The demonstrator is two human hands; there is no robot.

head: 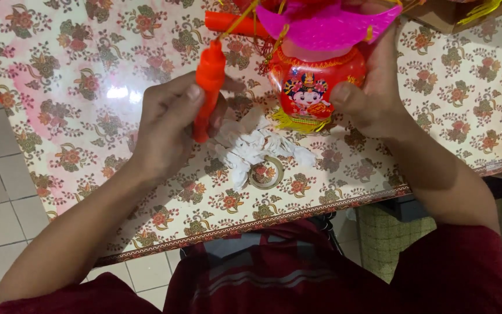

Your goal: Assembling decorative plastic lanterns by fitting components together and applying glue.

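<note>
My left hand [167,125] grips an orange plastic handle [207,87] that stands nearly upright over the table; a thin yellow stick runs from its top toward the upper right. My right hand [370,96] holds a red round lantern [315,87] from its right side, thumb on the front. The lantern bears a cartoon figure, a yellow fringe along its lower edge and a bright pink wing-like piece [326,23] on top. Under both hands lies a heap of white paper scraps [251,148] beside a roll of clear tape [265,173].
The table is covered with a glossy floral cloth [76,87] with a patterned border along the near edge. An orange tube [233,23] lies at the far side. A cardboard box [460,14] sits at the top right. Tiled floor lies to the left.
</note>
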